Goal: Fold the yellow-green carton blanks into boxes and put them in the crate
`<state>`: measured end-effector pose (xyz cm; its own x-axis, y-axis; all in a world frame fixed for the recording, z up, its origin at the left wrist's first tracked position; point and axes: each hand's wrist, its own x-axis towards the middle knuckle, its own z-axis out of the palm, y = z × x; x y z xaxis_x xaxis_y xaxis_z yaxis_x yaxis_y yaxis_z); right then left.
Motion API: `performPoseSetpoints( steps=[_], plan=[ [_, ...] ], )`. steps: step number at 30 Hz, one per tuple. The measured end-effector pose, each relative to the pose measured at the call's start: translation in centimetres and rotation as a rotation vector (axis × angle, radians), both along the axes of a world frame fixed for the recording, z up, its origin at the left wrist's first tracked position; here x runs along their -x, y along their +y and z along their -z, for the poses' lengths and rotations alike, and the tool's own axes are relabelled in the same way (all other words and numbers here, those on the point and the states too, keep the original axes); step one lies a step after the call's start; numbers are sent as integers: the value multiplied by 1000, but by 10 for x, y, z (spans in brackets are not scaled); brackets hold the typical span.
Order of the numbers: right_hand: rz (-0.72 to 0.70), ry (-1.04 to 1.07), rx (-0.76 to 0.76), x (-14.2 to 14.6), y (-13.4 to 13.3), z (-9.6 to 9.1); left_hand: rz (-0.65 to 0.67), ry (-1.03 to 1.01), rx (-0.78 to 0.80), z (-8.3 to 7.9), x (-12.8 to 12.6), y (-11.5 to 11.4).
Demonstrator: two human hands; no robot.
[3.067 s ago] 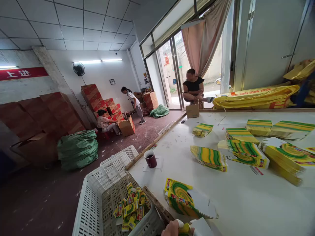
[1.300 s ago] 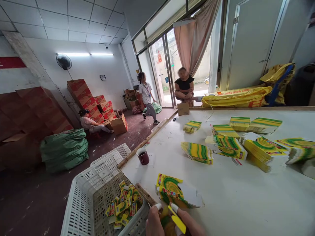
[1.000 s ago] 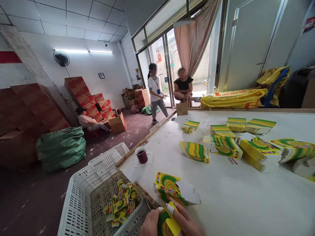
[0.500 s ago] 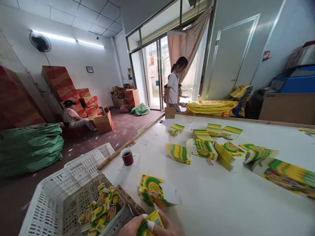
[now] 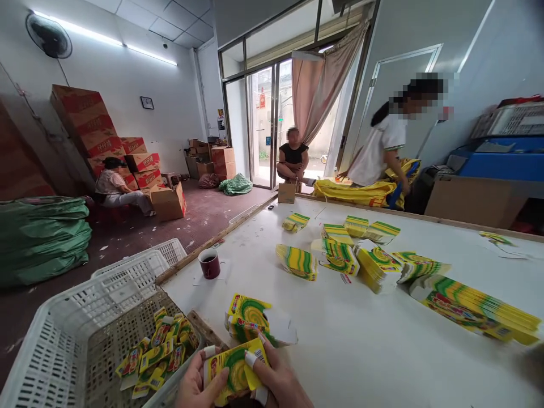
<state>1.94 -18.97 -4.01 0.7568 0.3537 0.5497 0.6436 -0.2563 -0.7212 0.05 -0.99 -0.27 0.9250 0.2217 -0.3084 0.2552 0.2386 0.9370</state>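
Low in the view, my left hand (image 5: 196, 378) grips the left end of a yellow and green printed carton (image 5: 232, 368). My right hand (image 5: 272, 371) is closed on its right end, thumb pressed on the front panel. White wraps cover several fingertips. Just beyond the hands lies a small stack of flat cartons (image 5: 250, 314) of the same print, white flaps out to the right. To the left, a white plastic basket (image 5: 63, 334) holds a heap of small yellow and green boxes (image 5: 161, 351).
Several bundles of flat cartons (image 5: 297, 262) are spread over the white table (image 5: 340, 340), one long row (image 5: 476, 306) at the right. A dark red mug (image 5: 209, 265) stands near the wooden edge. Three other people are in the room: one sits by boxes, one crouches at the door, one bends over yellow sacks (image 5: 352, 191).
The carton has come up into fuller view between both hands. The person in the white shirt has moved right, revealing the person crouching at the doorway. My view has shifted slightly.
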Motion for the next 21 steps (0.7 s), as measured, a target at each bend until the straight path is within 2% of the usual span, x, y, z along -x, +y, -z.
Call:
performPoseSetpoints(
  steps=[2,4,6,9,15,18,21],
  plan=[
    [-27,101,81,6,-3,-23,8,3,-20,-13,3,0],
    [-43,161,98,10,-12,-45,30,-21,-60,-27,6,-1],
    [-77,159,101,10,-22,-57,76,-11,-60,-39,7,-2],
    [-87,136,77,9,-30,-50,82,33,15,-47,8,-5],
    [120,42,37,16,-17,-20,58,47,128,-39,12,-15],
    [148,35,102,18,-11,-19,20,14,143,-35,12,-18],
    [92,57,166,15,-14,-25,9,27,175,-33,10,-16]
  ],
)
